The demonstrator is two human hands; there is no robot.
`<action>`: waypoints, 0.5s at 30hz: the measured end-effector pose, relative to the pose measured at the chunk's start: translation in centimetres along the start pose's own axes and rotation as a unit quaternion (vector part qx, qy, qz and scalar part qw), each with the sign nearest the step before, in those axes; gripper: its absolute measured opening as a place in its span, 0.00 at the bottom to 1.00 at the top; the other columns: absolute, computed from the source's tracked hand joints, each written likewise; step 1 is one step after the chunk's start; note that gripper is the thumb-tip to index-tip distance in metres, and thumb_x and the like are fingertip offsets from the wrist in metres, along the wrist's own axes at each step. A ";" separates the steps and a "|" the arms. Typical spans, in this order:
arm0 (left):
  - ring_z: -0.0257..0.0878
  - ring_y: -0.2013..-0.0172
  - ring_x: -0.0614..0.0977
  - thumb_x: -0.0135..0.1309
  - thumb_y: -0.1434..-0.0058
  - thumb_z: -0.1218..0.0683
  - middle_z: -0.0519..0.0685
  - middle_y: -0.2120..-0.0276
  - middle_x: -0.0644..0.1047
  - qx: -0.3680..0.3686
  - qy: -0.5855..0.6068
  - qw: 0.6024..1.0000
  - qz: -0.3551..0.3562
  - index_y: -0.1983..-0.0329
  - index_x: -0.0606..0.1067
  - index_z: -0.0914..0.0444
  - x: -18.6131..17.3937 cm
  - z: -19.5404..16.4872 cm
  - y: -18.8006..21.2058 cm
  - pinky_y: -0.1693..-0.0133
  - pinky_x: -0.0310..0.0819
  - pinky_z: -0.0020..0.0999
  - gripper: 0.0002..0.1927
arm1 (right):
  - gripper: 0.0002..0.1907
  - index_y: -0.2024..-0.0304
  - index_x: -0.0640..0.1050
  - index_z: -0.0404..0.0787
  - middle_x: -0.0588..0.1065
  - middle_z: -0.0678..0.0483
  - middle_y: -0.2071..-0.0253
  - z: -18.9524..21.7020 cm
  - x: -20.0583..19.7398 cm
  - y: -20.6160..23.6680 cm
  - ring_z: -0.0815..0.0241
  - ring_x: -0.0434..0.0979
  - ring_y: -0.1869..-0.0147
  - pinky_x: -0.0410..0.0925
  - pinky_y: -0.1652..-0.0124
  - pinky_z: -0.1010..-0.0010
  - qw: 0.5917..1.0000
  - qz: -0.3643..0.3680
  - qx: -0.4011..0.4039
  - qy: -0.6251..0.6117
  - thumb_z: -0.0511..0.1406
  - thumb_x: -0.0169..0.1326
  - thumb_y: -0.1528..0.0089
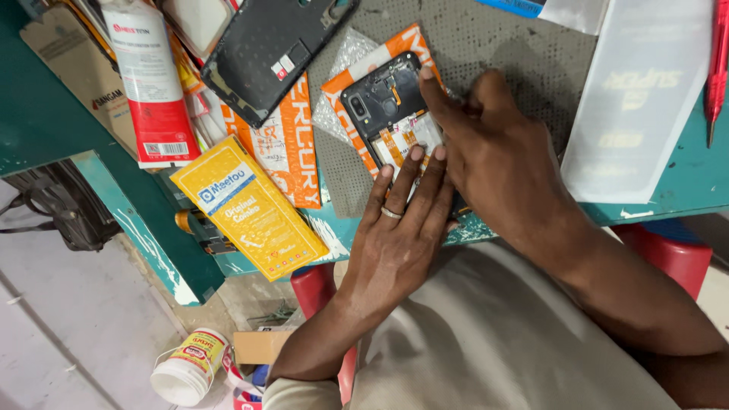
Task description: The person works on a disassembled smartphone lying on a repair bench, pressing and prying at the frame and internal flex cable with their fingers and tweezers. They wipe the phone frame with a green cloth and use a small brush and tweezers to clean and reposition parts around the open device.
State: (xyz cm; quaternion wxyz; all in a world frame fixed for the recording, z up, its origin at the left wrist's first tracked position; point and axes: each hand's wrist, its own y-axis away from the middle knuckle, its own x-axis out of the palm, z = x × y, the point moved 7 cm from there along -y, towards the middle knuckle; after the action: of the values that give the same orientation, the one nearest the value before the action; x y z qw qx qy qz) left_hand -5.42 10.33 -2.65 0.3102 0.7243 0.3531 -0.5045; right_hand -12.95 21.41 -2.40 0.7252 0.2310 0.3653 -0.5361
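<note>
pressing: both hands lie on an opened smartphone (383,106) whose back is off, its camera module and inner parts showing.
left hand (395,228): flat, palm down, a ring on one finger; its fingers (414,163) rest straight on the near half of the phone, closed around nothing.
right hand (493,152): comes in from the right over the phone's right edge; one fingertip (427,76) presses at the far right corner. whether the other fingers curl under the edge i cannot tell.
phone's place: on an orange and white packet (357,83) in clear plastic, which lies on a grey perforated mat (501,45) near the middle of the teal workbench (683,175).
left of the phone: a black phone back cover (266,49), inner side up, far and left; an orange carton (292,152) just beside the mat.
further left: a yellow box (250,209) overhanging the bench's near edge; a red and white tube (152,83) beyond it.
right: a white sleeve-like box (638,99) and a red pen (716,61) at the edge.
floor, near left: a small white jar (188,368).
</note>
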 end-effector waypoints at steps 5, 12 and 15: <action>0.49 0.25 0.59 0.55 0.30 0.48 0.53 0.26 0.63 0.006 -0.007 1.000 0.005 0.29 0.69 0.65 0.0 -0.1 0.0 0.26 0.50 0.49 0.29 | 0.30 0.29 0.72 0.39 0.65 0.44 0.59 -0.4 0.2 -0.1 0.50 0.73 0.64 0.72 0.67 0.60 1.000 -0.001 0.007 0.005 0.26 0.59 0.35; 0.48 0.25 0.60 0.55 0.31 0.48 0.51 0.26 0.64 0.005 -0.005 1.000 -0.001 0.29 0.69 0.64 -0.2 -0.1 0.0 0.25 0.50 0.48 0.29 | 0.30 0.30 0.72 0.42 0.64 0.46 0.59 -0.5 0.0 0.0 0.52 0.73 0.64 0.72 0.65 0.60 1.000 -0.017 -0.001 -0.001 0.27 0.58 0.35; 0.49 0.25 0.61 0.56 0.30 0.48 0.53 0.26 0.63 0.002 -0.001 1.000 0.001 0.29 0.69 0.65 -0.1 0.1 -0.1 0.26 0.50 0.49 0.30 | 0.30 0.28 0.72 0.43 0.65 0.47 0.59 -0.7 0.2 -0.2 0.52 0.74 0.63 0.72 0.65 0.60 1.000 -0.013 -0.002 -0.001 0.27 0.59 0.33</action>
State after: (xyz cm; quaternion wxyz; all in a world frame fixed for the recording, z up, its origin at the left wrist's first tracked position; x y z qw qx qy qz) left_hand -5.54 10.24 -2.62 0.3097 0.7244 0.3512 -0.5059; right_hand -13.26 21.75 -2.94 0.7192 0.2243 0.3687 -0.5445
